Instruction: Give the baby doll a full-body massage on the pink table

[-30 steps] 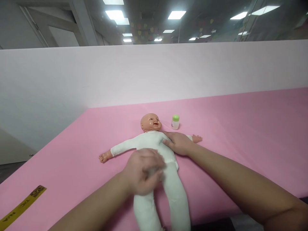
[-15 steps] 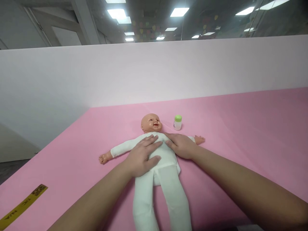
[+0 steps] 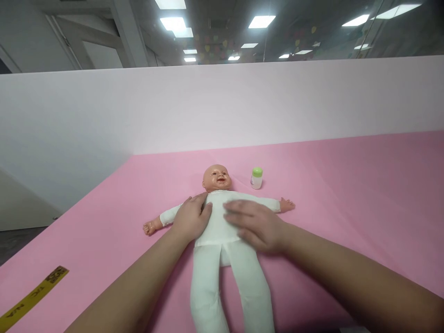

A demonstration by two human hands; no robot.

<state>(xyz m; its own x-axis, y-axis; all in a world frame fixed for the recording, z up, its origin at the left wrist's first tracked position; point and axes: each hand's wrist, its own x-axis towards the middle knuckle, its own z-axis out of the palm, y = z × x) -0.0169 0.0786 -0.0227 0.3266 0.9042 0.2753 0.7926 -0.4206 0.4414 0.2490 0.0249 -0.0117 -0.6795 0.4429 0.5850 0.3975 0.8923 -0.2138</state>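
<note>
Pink table [image 3: 347, 185]: hands flat on doll [image 3: 222, 222]; small, seemingly capped bottle [image 3: 256, 178] near.

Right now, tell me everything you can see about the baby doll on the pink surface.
The baby doll lies face up on the pink table, arms spread, legs toward the camera. Its bald head and small hands look like hard plastic; its soft body wears a white one-piece suit. The left hand rests flat on the doll's shoulder and chest, and the right hand lies flat on its belly. A small green-capped bottle stands apart near its head.
</note>
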